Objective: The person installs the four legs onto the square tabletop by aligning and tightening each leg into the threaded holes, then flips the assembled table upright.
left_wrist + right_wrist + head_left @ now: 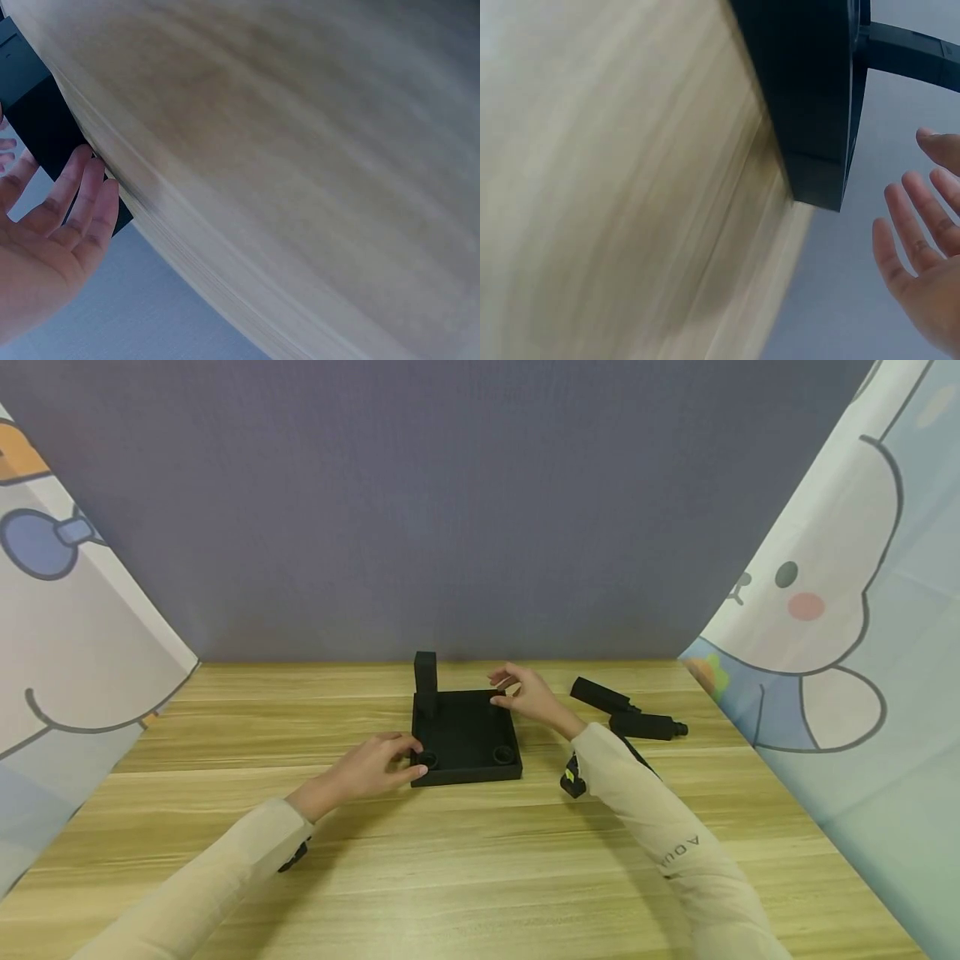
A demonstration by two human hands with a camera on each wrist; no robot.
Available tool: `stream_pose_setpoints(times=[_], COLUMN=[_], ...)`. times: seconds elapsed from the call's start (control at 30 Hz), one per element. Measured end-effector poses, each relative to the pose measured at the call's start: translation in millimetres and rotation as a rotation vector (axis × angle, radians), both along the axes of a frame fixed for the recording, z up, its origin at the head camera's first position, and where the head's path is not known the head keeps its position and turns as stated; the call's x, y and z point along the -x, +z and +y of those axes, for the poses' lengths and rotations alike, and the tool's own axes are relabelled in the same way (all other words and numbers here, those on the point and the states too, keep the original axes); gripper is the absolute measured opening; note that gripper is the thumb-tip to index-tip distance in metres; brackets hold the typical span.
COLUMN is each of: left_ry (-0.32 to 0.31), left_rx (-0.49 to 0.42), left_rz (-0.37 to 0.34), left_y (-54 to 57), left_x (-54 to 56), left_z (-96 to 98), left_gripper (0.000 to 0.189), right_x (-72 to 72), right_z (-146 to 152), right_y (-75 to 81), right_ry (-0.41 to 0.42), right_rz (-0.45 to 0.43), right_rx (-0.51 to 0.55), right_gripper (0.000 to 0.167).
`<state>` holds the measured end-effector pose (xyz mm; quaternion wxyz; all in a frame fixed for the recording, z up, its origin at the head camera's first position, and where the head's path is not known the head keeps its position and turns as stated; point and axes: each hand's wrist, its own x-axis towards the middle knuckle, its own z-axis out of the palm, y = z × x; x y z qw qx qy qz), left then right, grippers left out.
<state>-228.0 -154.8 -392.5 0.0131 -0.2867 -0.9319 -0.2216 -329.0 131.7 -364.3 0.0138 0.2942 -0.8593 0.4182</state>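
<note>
A square black base (465,727) lies on the table, with raised rings at its two front corners and an upright black post (426,681) at its back left. My left hand (375,766) touches its left side near the front ring; in the left wrist view the fairly straight fingers (88,202) lie along the dark side wall. Over the back right corner is my right hand (528,696), fingers apart. The right wrist view shows that hand (930,255) spread and away from the base's edge (817,165), with nothing in its grasp.
Two black cylindrical pieces with narrow tips, one (600,695) behind the other (647,726), lie to the right. A small black item with a yellow-green mark (572,778) is partly hidden by the right sleeve. Another dark item (294,857) shows beneath the left sleeve. A grey panel (450,510) stands behind the table.
</note>
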Motion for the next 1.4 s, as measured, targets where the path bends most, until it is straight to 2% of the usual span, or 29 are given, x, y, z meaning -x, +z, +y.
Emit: stream_pose_setpoints(times=[0.23,0.47,0.7,0.93,1.4], left_ry=[-0.004,-0.001,-0.002,0.008,-0.007], left_rx=[0.01,0.012,0.011,0.013,0.012], left_rz=[0.012,0.006,0.015,-0.005,-0.006], left_y=[-1.2,-1.3,-2.0,-1.3,-1.1], left_x=[1.2,1.2,1.1,0.8,0.8], left_z=[0.1,-0.2,-0.2,0.2,0.1], left_gripper=[0.039,0.038,0.038,0.037,0.036], right_x=[-6.4,-18.6,-25.6,-32.8,-49.0], right_z=[19.5,40.0,59.8,77.8,113.6], right_y=[-3.7,1.0,0.5,1.0,-2.3], right_ry=[-0.041,-0.055,-0.087,-0.1,-0.136], right_rz=[-0.001,0.024,0.022,0.001,0.019], right_rx=[-0.032,-0.047,-0.11,-0.113,-0.178], right_gripper=[0.035,0.033,0.033,0.033,0.032])
